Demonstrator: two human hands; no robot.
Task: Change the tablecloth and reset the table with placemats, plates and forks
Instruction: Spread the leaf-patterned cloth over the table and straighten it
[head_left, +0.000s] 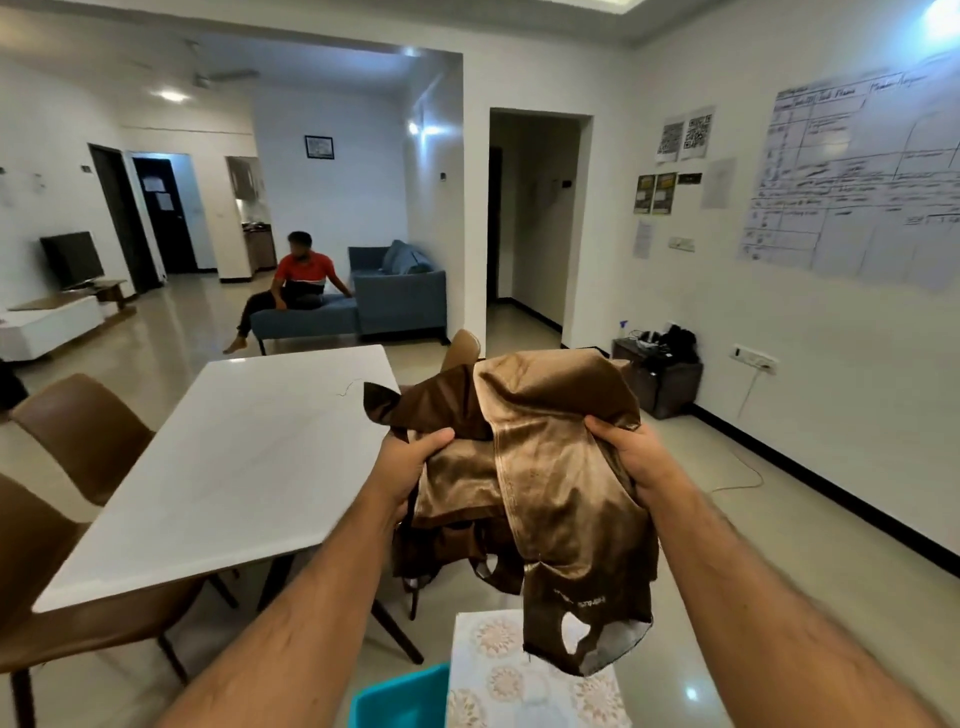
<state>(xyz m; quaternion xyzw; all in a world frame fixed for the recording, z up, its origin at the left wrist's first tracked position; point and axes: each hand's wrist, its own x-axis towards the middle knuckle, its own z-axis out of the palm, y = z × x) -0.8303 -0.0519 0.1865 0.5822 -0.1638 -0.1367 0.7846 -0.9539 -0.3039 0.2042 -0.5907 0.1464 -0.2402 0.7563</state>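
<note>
While my left hand (415, 457) grips the bunched brown cloth (540, 467) at its nine o'clock side, my right hand (631, 452) clutches it at three o'clock, holding it in the air beside the bare white table (234, 467). At six o'clock below it lies a patterned cloth (498, 675), a teal container (405, 701) touching it at nine o'clock; I cannot tell its contents.

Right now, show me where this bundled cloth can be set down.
The white table top shows bare from the near edge to the far end, bordered by brown chairs on its left. Crowded: below the brown cloth both hands hold, a patterned surface and teal bin.
</note>
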